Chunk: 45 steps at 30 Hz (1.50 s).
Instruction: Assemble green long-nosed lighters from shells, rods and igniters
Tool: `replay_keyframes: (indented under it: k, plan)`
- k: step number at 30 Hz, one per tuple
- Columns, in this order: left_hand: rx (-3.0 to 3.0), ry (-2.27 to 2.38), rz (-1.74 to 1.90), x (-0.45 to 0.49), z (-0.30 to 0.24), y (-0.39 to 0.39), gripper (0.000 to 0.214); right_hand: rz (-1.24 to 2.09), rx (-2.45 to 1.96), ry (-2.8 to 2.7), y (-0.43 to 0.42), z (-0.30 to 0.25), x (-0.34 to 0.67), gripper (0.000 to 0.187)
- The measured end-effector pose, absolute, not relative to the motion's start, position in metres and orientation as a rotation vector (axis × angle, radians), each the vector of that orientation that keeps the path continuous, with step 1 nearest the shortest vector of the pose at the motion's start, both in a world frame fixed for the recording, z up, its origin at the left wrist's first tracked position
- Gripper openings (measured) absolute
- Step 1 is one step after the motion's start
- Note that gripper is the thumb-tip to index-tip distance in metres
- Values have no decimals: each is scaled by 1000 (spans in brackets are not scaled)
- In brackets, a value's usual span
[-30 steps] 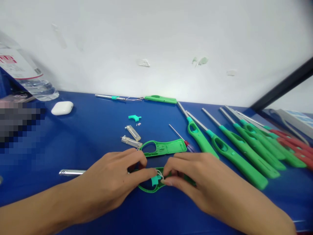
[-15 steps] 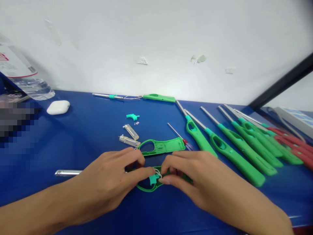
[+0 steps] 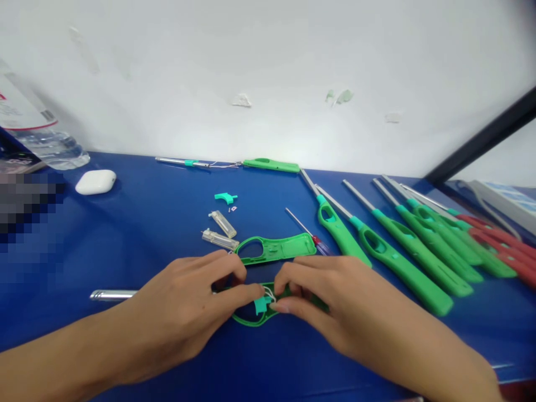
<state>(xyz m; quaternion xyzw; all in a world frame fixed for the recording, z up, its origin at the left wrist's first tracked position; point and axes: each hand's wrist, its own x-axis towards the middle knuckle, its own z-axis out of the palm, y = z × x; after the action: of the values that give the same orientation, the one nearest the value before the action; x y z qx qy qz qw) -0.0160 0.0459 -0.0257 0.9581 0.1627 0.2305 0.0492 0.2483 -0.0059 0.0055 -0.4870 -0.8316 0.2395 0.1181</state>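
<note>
A green lighter half-shell lies open-side up at the front centre, with a teal trigger and thin white wires inside it. My left hand is closed on the shell's left part, its thumb tip beside the trigger. From under that hand a metal lighter tube sticks out to the left. Thumb and fingers of my right hand pinch at the wires just right of the trigger. The shell's right end is mostly hidden by this hand. Just behind lies the other green half-shell.
Two clear fuel tanks, a loose teal trigger and a screwdriver lie behind the hands. Several green lighters and red ones lie at right. A white earbud case and a bottle stand left.
The whole view has shifted slightly, so everything sits a little further left and higher. Both hands keep almost the same hold on the shell and wires.
</note>
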Motion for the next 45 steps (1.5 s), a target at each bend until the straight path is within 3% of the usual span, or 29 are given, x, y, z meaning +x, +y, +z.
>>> replay_keyframes:
  k: [9,19,32,39,45]
  plan:
    - [2872,506,682,-16,-28,45,29,690,-1442,-2437,-5,3,248,7]
    - [2903,482,676,-20,-32,48,56,701,-1432,-2439,-6,7,248,7]
    - [2890,516,666,-17,-29,45,36,712,-1437,-2439,-7,6,248,7]
    - [2902,479,695,-19,-31,48,50,705,-1443,-2438,-5,8,247,7]
    - [2905,472,720,-17,-29,49,47,711,-1431,-2435,-6,6,248,6]
